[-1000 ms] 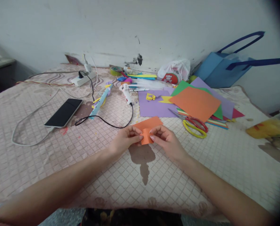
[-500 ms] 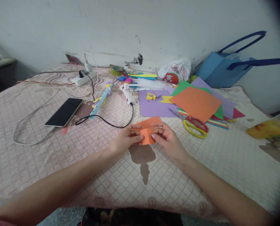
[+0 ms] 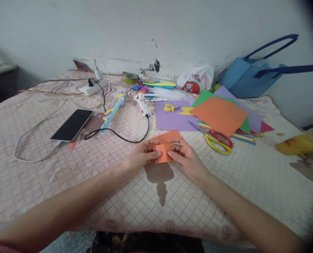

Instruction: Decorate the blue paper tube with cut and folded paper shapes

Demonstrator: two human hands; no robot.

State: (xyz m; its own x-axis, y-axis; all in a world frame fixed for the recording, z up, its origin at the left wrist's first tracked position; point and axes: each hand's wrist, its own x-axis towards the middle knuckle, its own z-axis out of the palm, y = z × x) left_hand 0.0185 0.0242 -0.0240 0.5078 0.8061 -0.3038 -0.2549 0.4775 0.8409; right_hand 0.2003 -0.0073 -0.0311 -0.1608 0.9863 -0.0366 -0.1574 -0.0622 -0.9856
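Observation:
A small folded piece of orange paper [image 3: 165, 153] is pinched between my two hands, low over the middle of the table. My left hand [image 3: 143, 153] grips its left side, thumb on the front face. On the right side my right hand [image 3: 186, 155] holds it the same way. A crease runs down the paper's front. Just behind my fingers lies another flat orange area [image 3: 169, 135]; whether it joins the folded piece is hidden. Scissors [image 3: 217, 141] with red and yellow handles lie beyond my right hand.
A white glue gun [image 3: 141, 104] with a black cord lies ahead, near a purple sheet [image 3: 169, 123]. Coloured sheets [image 3: 219, 114] are stacked right. A phone [image 3: 71, 125] charges at left by a power strip [image 3: 93, 88]. A blue bag [image 3: 240, 77] and a yellow drink cup [image 3: 298, 143] stand right.
My fingers have shifted very slightly on the folded orange paper, with the right thumb a little further left. Everything else stays in place.

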